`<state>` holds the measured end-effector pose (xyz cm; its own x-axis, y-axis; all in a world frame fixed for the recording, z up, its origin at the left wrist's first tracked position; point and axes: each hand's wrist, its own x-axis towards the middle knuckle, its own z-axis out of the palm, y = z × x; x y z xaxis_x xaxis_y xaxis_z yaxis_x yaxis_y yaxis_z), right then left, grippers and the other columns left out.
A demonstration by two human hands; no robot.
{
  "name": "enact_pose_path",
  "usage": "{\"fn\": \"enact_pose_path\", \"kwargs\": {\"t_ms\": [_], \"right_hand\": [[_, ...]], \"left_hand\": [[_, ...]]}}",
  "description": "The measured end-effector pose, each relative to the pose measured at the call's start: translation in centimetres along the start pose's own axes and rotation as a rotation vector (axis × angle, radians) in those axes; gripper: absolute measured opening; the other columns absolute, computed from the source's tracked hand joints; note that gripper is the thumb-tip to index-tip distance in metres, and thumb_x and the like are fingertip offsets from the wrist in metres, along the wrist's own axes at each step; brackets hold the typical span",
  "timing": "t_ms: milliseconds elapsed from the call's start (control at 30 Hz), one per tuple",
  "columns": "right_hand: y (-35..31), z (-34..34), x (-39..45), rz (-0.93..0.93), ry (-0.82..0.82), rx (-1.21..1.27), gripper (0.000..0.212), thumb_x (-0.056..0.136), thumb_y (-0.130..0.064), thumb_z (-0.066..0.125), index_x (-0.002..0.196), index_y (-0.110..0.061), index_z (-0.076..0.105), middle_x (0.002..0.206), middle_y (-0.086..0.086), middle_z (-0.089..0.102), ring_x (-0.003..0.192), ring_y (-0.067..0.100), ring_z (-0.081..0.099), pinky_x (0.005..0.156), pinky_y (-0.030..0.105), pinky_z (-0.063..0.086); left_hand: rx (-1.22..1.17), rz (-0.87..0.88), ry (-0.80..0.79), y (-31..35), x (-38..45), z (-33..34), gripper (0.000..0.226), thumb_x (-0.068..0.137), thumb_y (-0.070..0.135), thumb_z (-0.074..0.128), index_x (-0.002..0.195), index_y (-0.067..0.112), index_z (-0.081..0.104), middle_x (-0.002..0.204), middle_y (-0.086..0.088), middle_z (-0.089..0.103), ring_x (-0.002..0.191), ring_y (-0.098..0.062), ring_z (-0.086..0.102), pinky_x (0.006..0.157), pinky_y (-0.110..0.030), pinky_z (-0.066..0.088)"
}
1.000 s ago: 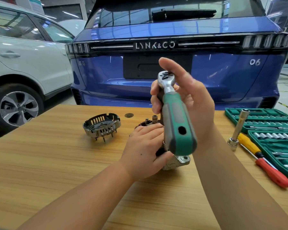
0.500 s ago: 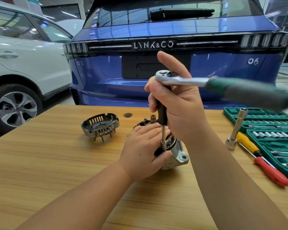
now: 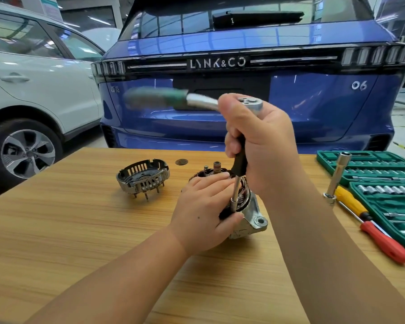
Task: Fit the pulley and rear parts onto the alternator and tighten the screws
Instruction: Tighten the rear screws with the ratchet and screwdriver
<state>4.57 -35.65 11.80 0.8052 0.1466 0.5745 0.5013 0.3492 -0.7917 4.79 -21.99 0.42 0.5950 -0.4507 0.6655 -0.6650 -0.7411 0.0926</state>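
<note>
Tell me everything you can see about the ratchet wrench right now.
The ratchet wrench has a shiny metal head and neck and a green handle, motion-blurred, pointing left. A dark extension drops from its head, ending in a small silver socket seated on the alternator. The right hand grips the extension just under the head; the left hand steadies the alternator.

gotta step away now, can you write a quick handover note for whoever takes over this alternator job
Left hand: grips the alternator, steadying it on the wooden table.
Right hand: grips the ratchet at its head and extension bar; the socket tip sits on a screw at the alternator's edge, and the green handle is motion-blurred, pointing left.
Rear cover: lies apart on the table, left of the alternator, not yet fitted.
Socket set, loose socket bar and screwdriver: to the right.
Done: one screw being driven. Left: rear cover and remaining screws. Pulley cannot be seen.
</note>
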Motion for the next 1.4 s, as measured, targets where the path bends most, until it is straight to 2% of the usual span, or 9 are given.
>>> {"fn": "enact_pose_path", "kwargs": {"t_ms": [267, 567, 700, 833, 900, 1033, 1167, 1300, 1400], "right_hand": [[0.7, -0.4, 0.0, -0.081, -0.278, 0.216, 0.042, 0.093, 0.002, 0.057, 0.126, -0.025, 0.056, 0.087, 0.008, 0.058, 0.065, 0.018, 0.05, 0.062, 0.03, 0.046], [0.9, -1.2, 0.2, 0.05, -0.452, 0.458, 0.043, 0.088, -0.03, 0.059, 0.129, -0.018, 0.062, 0.091, 0.012, 0.063, 0.07, 0.022, 0.056, 0.067, 0.032, 0.046], [0.8, -0.5, 0.3, 0.116, -0.303, 0.381, 0.067, 0.071, -0.049, 0.084, 0.122, -0.013, 0.061, 0.082, 0.006, 0.063, 0.063, 0.016, 0.056, 0.06, 0.027, 0.047], [0.4, -0.3, 0.2, 0.031, -0.035, 0.074, 0.005, 0.087, -0.028, 0.073, 0.085, -0.023, 0.072, 0.063, -0.003, 0.051, 0.051, 0.012, 0.042, 0.056, 0.028, 0.037], [0.3, -0.5, 0.3, 0.062, 0.028, 0.039, 0.007, 0.087, -0.023, 0.069, 0.092, -0.018, 0.069, 0.06, -0.005, 0.051, 0.049, 0.011, 0.041, 0.054, 0.027, 0.038], [0.4, -0.8, 0.1, 0.091, -0.204, 0.279, 0.034, 0.093, -0.01, 0.059, 0.125, -0.022, 0.059, 0.077, 0.001, 0.059, 0.062, 0.014, 0.049, 0.061, 0.025, 0.043], [1.0, -0.3, 0.0, -0.15, -0.29, 0.158, 0.042, 0.092, -0.009, 0.063, 0.126, -0.033, 0.061, 0.086, 0.007, 0.061, 0.067, 0.019, 0.052, 0.065, 0.031, 0.047], [1.0, -0.9, 0.1, -0.041, -0.369, 0.31, 0.048, 0.094, -0.003, 0.047, 0.129, -0.029, 0.064, 0.091, 0.008, 0.065, 0.072, 0.021, 0.053, 0.068, 0.032, 0.051], [0.9, -1.2, 0.3, 0.058, -0.433, 0.442, 0.046, 0.088, -0.032, 0.062, 0.132, -0.02, 0.06, 0.093, 0.012, 0.062, 0.075, 0.022, 0.052, 0.068, 0.032, 0.049]], "left_hand": [[0.021, 0.001, -0.031, -0.1, 0.2, -0.1, 0.048, 0.09, 0.046, 0.059, 0.128, 0.017, 0.067, 0.128, 0.007, 0.066, 0.131, -0.018, 0.052, 0.104, -0.047, 0.041], [-0.01, 0.008, -0.037, -0.4, 0.1, 0.0, 0.035, 0.093, 0.045, 0.058, 0.111, 0.017, 0.072, 0.114, 0.005, 0.069, 0.117, -0.021, 0.058, 0.094, -0.048, 0.045], [-0.009, 0.002, -0.029, -0.3, 0.0, 0.0, 0.044, 0.092, 0.047, 0.056, 0.121, 0.018, 0.069, 0.123, 0.004, 0.068, 0.124, -0.019, 0.054, 0.104, -0.046, 0.044], [0.015, -0.002, -0.05, -0.1, 0.1, -0.2, 0.048, 0.092, 0.048, 0.056, 0.129, 0.019, 0.065, 0.134, 0.006, 0.064, 0.137, -0.017, 0.047, 0.109, -0.046, 0.039], [0.022, -0.005, -0.04, 0.0, 0.1, -0.3, 0.051, 0.092, 0.049, 0.053, 0.131, 0.019, 0.064, 0.136, 0.007, 0.062, 0.139, -0.016, 0.046, 0.111, -0.044, 0.038], [0.02, -0.007, -0.042, 0.2, 0.1, -0.4, 0.053, 0.091, 0.049, 0.054, 0.132, 0.017, 0.065, 0.134, 0.006, 0.064, 0.137, -0.017, 0.048, 0.11, -0.045, 0.039], [0.018, 0.01, -0.026, 0.1, 0.2, -0.4, 0.047, 0.09, 0.044, 0.061, 0.126, 0.015, 0.067, 0.125, 0.004, 0.068, 0.127, -0.02, 0.054, 0.105, -0.044, 0.043], [-0.012, -0.005, 0.024, 0.3, -0.1, -0.2, 0.051, 0.09, 0.046, 0.057, 0.129, 0.014, 0.064, 0.129, -0.002, 0.066, 0.129, -0.016, 0.046, 0.111, -0.042, 0.035], [-0.047, -0.017, 0.043, 0.3, -0.2, -0.1, 0.039, 0.089, 0.042, 0.063, 0.118, 0.016, 0.067, 0.115, 0.002, 0.069, 0.116, -0.014, 0.054, 0.101, -0.05, 0.048]]}}
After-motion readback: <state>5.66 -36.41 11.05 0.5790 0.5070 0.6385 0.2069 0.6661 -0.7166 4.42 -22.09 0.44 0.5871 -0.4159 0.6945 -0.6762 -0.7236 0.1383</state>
